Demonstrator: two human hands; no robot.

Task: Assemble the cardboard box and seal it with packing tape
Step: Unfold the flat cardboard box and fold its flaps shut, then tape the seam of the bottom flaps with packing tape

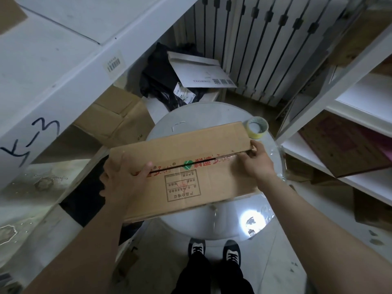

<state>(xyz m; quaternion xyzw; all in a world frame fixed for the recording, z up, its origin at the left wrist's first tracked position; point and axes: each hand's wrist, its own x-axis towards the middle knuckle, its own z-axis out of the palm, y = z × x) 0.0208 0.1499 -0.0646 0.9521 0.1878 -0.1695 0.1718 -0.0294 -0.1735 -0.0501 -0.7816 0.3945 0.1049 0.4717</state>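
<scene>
Cardboard box [191, 166] lies lengthwise left-right between left hand [123, 179] and right hand [257, 162].

place: storeroom or packing room | signs: white shelves [63, 60] with a barcode label [114, 63] and handwritten code [31, 141] | spare cardboard boxes [114, 122] on the floor | mailing envelope [199, 71] | roll of tape [254, 135]

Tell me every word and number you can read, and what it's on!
"K-3": blue marker, on the white metal shelf beam.
"科迪": red print, on the brown cardboard box.
"产品合格证": upside down, black, also on that box.
White barcode sticker on the beam and white paper envelope: print too small to read.
</scene>
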